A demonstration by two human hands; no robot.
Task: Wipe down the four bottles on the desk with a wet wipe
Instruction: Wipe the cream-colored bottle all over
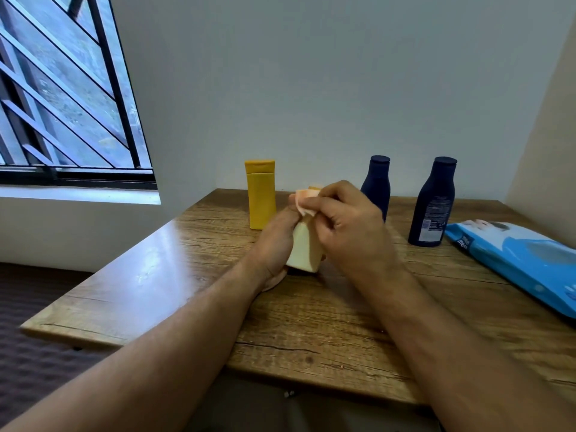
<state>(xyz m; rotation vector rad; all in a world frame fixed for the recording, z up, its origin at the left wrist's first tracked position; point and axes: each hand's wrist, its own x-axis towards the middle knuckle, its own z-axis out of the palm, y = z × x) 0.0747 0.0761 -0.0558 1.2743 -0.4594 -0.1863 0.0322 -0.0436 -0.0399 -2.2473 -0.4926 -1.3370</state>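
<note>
From the head camera, both bare forearms reach in from six o'clock and meet over the middle of the wooden desk [174, 244]. The left hand [274, 241] comes up from seven o'clock, wrist low, its fingers wrapped closed around the side of a pale yellow bottle [304, 249], which it holds tilted with the base toward the viewer and just off the desk or barely touching it; I cannot tell which. The right hand [346, 222] arrives from five o'clock, knuckles up, fingers curled shut on a wet wipe [304, 202] pressed over the bottle's top end, so the cap is mostly hidden.

At eleven o'clock from the hands an upright yellow bottle [261, 194] stands near the wall. At one o'clock a dark blue bottle [377, 185] stands partly behind the right hand, and a second dark blue bottle [433, 204] stands at two o'clock. Beside that one, at three o'clock, a blue wipes pack [523, 263] lies flat by the desk's edge.
</note>
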